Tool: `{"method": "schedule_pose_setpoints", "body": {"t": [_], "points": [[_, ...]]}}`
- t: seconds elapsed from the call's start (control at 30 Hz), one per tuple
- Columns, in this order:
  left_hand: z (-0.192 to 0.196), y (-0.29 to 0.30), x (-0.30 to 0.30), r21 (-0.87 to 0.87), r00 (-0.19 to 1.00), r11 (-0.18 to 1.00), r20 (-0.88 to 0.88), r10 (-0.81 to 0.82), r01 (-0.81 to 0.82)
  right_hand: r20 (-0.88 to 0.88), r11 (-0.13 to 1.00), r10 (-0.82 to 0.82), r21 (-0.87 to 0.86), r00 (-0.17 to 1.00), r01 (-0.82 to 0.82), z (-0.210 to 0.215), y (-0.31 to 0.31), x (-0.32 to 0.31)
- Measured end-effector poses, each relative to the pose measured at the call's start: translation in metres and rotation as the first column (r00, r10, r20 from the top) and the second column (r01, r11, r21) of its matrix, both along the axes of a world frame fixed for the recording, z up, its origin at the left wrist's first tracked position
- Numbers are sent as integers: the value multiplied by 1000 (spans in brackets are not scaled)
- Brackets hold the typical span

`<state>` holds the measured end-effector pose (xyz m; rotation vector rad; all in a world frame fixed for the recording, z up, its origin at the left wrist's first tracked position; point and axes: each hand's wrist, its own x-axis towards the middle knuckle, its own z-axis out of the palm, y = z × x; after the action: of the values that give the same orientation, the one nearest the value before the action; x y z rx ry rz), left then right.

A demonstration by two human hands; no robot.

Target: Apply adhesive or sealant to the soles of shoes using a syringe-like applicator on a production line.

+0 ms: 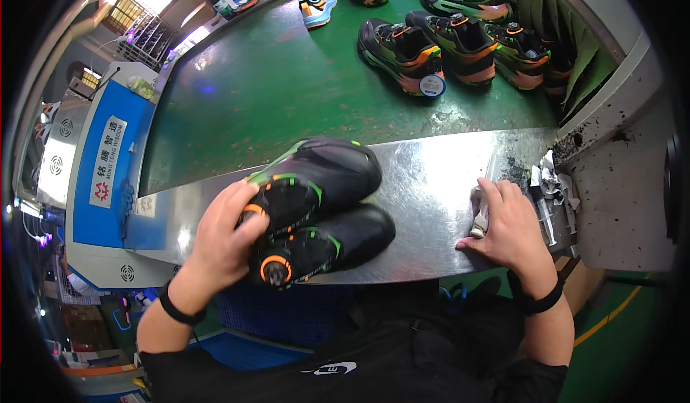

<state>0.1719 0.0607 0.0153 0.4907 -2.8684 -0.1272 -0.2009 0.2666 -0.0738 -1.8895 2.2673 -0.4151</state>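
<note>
Two black shoes with green and orange trim lie side by side on the metal ledge [424, 180], toes pointing right. My left hand [231, 234] is closed on the near-left end of the upper shoe [338, 169], its thumb over the orange-ringed part. The lower shoe [352, 241] rests against it, nearer to me. At the right of the ledge, my right hand [509, 227] curls its thumb and fingers around a small pale, partly clear object [479, 220] with a rounded end. The fingers partly cover that object, so its kind is unclear.
Beyond the ledge is a green conveyor belt [251, 101] carrying several black-orange sneakers [402, 54] and a light blue shoe [316, 7]. A blue-and-white machine [108, 151] stands left. Syringe-like tools and crumpled paper [550, 180] lie right, beside a grey metal housing [625, 187].
</note>
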Motion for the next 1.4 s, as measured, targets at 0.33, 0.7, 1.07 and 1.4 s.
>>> {"method": "schedule_pose_setpoints", "body": {"t": [0.33,0.7,1.07,1.4], "points": [[-11,24,15,-243,994,970,-100,-51,26,885,966,-217,134,411,223,3,63,7],[-14,25,21,-283,998,959,-54,-46,29,881,917,362,-279,-303,284,30,45,65],[-16,25,24,-316,997,948,-52,-49,31,872,925,372,-377,-318,46,28,8,72],[-18,28,26,-314,998,949,-58,-34,14,875,945,314,-324,-368,37,28,-7,75]]}}
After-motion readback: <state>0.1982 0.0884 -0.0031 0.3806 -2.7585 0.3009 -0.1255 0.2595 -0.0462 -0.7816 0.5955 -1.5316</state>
